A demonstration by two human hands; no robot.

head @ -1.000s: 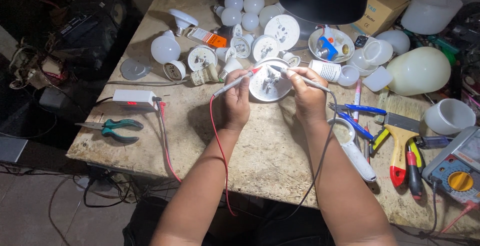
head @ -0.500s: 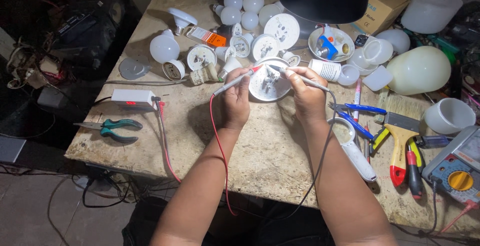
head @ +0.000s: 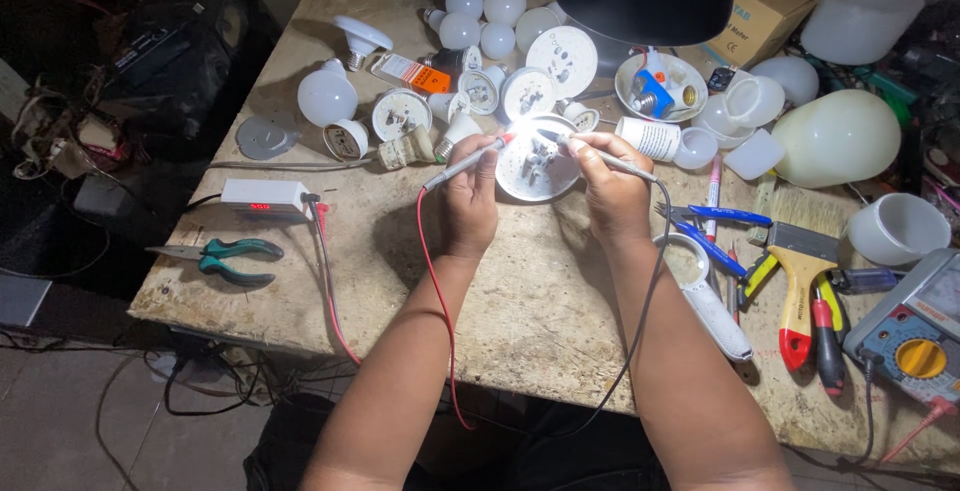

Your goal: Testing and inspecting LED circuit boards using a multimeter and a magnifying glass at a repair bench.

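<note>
Round white LED board (head: 535, 161), lit and glaring (chips hard to see), lies flat between both grips; red-wired probe (head: 465, 163) and black-wired probe (head: 600, 156) tips touch it.

Single head cam, looking steeply down from above worktop's (head: 560, 291) near edge, facing far edge; close enough to show forearms, both hands mid-frame, plus floor beyond left edge. No 2nd view.
</note>
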